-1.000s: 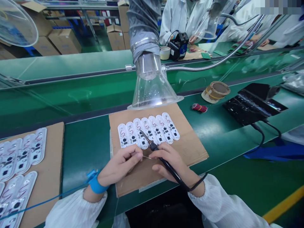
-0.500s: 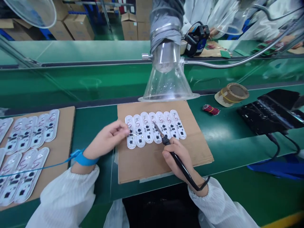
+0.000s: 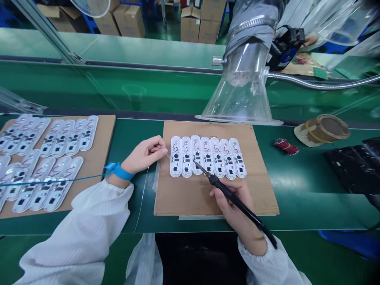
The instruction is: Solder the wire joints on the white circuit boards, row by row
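Note:
In the head view, my left hand (image 3: 146,155) is closed in a pinch on a thin silvery solder wire (image 3: 143,194). The wire's short end points toward the leftmost board, and its long tail hangs down across the bench. My right hand (image 3: 237,204) grips a black soldering iron (image 3: 227,191) like a pen, tip pointing up and left over the third board from the left. Several white oblong circuit boards (image 3: 219,158) with red wires and black chips stand upright in a row on a cardboard sheet (image 3: 190,200). Whether the tip touches a board, I cannot tell.
A second cardboard sheet (image 3: 101,146) at left bears more boards. A clear fume hood (image 3: 240,99) hangs above the far edge. At right are a bundle of red wires (image 3: 286,146), a tape roll (image 3: 323,130) and a black object (image 3: 353,166). A blue wrist-strap cord (image 3: 89,178) crosses left.
The view has shifted. My left hand has drawn the solder wire leftward, off the boards. The iron's tip has moved left, from about the fourth board to the third.

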